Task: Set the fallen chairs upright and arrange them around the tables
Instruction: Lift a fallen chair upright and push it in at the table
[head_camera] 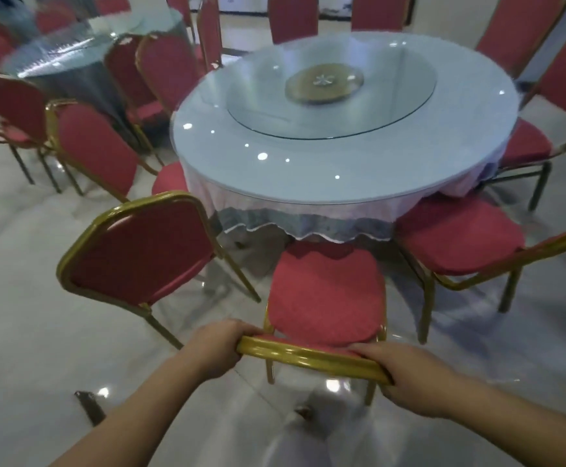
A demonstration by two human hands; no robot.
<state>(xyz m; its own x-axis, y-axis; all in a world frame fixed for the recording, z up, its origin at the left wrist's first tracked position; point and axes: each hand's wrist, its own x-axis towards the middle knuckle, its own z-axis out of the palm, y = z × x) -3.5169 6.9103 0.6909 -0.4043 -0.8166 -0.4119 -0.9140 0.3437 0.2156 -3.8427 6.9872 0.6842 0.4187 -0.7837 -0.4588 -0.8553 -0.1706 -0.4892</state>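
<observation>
My left hand [221, 345] and right hand [413, 375] clamp the gold top rail of the chair [325, 298].
Low centre of frame, it stands upright, red seat nosing up to the round table [275, 139].

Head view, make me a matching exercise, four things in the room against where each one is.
Things:
1 near chair
2 glass turntable
3 second table
4 tablecloth

Places:
A upper left of the view
B centred on the near table
C gripped at its back rail by left hand and right hand
D hanging over the near table's edge

Pairs: 1-C, 2-B, 3-A, 4-D
</observation>
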